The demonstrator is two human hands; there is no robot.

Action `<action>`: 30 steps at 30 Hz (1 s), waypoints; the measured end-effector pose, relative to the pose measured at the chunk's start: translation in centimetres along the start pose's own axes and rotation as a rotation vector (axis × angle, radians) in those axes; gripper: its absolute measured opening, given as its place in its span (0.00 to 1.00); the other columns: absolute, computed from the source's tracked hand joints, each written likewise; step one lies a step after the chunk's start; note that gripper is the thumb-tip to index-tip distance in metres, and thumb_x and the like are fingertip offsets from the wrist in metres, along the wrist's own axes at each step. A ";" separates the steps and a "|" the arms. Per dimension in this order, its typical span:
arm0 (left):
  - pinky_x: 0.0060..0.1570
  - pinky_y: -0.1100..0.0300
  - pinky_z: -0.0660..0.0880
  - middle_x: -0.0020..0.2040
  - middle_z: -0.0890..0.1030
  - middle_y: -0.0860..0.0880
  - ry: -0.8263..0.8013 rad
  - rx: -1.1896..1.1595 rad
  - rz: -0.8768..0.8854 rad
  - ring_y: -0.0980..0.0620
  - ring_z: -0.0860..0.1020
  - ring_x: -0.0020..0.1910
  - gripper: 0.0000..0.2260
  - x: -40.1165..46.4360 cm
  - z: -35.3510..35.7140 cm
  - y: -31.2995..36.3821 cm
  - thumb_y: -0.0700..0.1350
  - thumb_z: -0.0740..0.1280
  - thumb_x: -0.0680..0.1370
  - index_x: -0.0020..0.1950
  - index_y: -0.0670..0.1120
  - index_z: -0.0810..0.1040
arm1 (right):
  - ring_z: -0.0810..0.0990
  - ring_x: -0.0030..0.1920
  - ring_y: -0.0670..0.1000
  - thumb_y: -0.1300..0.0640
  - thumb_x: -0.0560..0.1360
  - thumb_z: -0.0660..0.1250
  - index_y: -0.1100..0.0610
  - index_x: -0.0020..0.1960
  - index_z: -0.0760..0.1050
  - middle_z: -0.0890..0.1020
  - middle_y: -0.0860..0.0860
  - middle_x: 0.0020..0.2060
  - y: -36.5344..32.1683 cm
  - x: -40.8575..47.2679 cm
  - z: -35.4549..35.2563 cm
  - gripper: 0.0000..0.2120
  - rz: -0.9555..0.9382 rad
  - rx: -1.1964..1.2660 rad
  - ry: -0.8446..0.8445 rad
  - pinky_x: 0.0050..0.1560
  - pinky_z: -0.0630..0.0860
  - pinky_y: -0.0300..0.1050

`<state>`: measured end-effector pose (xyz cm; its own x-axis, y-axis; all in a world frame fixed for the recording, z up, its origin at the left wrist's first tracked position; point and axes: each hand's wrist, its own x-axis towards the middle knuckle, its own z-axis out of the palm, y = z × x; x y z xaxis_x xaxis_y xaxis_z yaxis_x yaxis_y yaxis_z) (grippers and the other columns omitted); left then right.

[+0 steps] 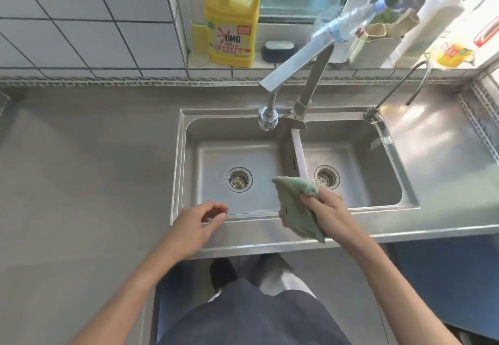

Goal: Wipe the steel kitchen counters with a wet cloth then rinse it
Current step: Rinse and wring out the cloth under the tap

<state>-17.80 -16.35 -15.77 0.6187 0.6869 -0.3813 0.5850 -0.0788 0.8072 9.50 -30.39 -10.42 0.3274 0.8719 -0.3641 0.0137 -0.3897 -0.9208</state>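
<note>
My right hand [328,211] grips a pale green cloth [295,204], which hangs over the front rim of the double steel sink [189,126] near the divider between the two basins. My left hand [201,220] hovers over the sink's front left rim, fingers loosely curled, holding nothing. The tap [294,66] stands behind the divider, its spout head [267,119] over the left basin; no water runs. The steel counter [89,155] stretches to the left and continues at the right [442,161], where sunlight glares on it.
On the window ledge stand a yellow detergent jug [232,24], a dark soap dish [278,50], a clear plastic bottle [348,24] and a white bottle [429,23]. A thin second tap [397,93] rises at the sink's back right corner. White tiles cover the wall.
</note>
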 end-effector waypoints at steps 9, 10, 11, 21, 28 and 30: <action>0.65 0.44 0.72 0.76 0.75 0.40 -0.335 -0.946 -0.152 0.42 0.76 0.72 0.40 10.8 1.6 2.5 0.64 0.77 0.71 0.78 0.46 0.72 | 0.84 0.51 0.55 0.60 0.80 0.64 0.57 0.53 0.85 0.86 0.58 0.51 -0.1 9.9 2.3 0.10 0.282 0.341 -0.176 0.57 0.79 0.52; 0.56 0.45 0.73 0.73 0.77 0.39 -0.332 -0.959 -0.161 0.40 0.78 0.66 0.38 11.4 1.8 2.6 0.64 0.75 0.72 0.77 0.46 0.74 | 0.84 0.51 0.56 0.59 0.80 0.65 0.57 0.53 0.85 0.86 0.59 0.51 0.0 10.9 2.3 0.10 0.299 0.351 -0.190 0.58 0.78 0.53; 0.47 0.48 0.74 0.68 0.80 0.39 -0.310 -0.956 -0.178 0.40 0.79 0.58 0.34 12.0 2.1 2.7 0.63 0.74 0.73 0.74 0.46 0.77 | 0.84 0.51 0.56 0.58 0.79 0.66 0.57 0.53 0.85 0.86 0.59 0.51 0.3 11.8 2.2 0.10 0.310 0.349 -0.206 0.57 0.78 0.52; 0.46 0.51 0.77 0.49 0.83 0.38 0.043 -0.878 -0.346 0.43 0.80 0.44 0.09 16.7 4.8 2.7 0.48 0.68 0.83 0.54 0.43 0.84 | 0.82 0.43 0.52 0.46 0.81 0.66 0.63 0.51 0.82 0.86 0.54 0.44 3.4 19.9 -1.7 0.20 0.258 -0.108 -0.062 0.47 0.77 0.48; 0.43 0.54 0.79 0.46 0.87 0.42 0.113 -0.900 -0.441 0.45 0.85 0.43 0.10 19.0 4.6 2.0 0.45 0.64 0.86 0.58 0.41 0.82 | 0.79 0.50 0.56 0.45 0.79 0.66 0.56 0.51 0.76 0.80 0.52 0.49 1.0 24.4 -7.4 0.14 -0.104 -0.714 0.465 0.49 0.72 0.49; 0.38 0.57 0.81 0.44 0.88 0.44 0.114 -0.917 -0.472 0.49 0.86 0.39 0.10 19.4 4.5 2.1 0.45 0.63 0.86 0.59 0.41 0.81 | 0.77 0.59 0.61 0.44 0.80 0.64 0.59 0.59 0.73 0.78 0.57 0.57 1.0 26.0 -8.1 0.19 0.034 -0.901 0.364 0.55 0.73 0.54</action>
<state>-2.16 -6.47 -23.51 0.3490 0.5728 -0.7417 0.1022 0.7635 0.6377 25.64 -10.53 -19.71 0.6109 0.7701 -0.1839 0.6674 -0.6259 -0.4035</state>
